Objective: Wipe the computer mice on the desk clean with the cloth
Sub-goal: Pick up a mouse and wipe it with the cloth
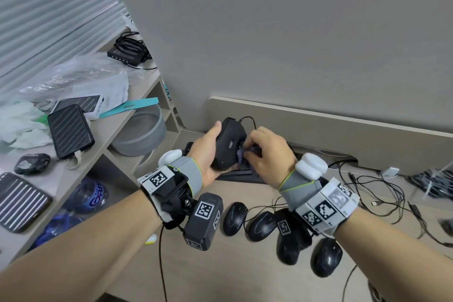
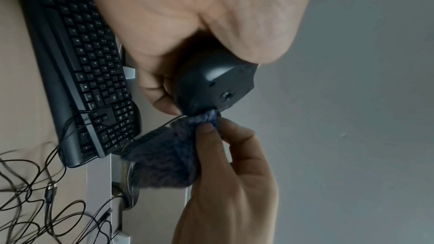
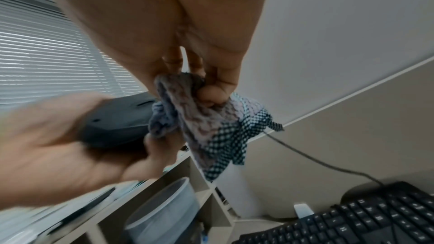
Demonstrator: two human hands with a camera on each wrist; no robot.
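My left hand [image 1: 210, 147] grips a black wired mouse [image 1: 229, 144], turned underside up, above the keyboard. Its flat base with the sensor hole shows in the left wrist view [image 2: 218, 83]. My right hand [image 1: 266, 152] pinches a bunched blue-grey cloth [image 1: 241, 154] and presses it against the mouse's right edge. The cloth [image 3: 202, 118] has a checked mesh side that hangs down, and it touches the mouse [image 3: 117, 123] in the right wrist view. Several more black mice lie in a row on the desk below my wrists, among them one [image 1: 234, 218] and another [image 1: 327, 256].
A black keyboard [image 2: 91, 73] lies against the wall under my hands. Loose cables [image 1: 382, 193] tangle at the right of the desk [image 1: 245, 272]. A shelf unit at the left holds a grey bowl [image 1: 144, 135], power banks [image 1: 69, 130] and plastic bags.
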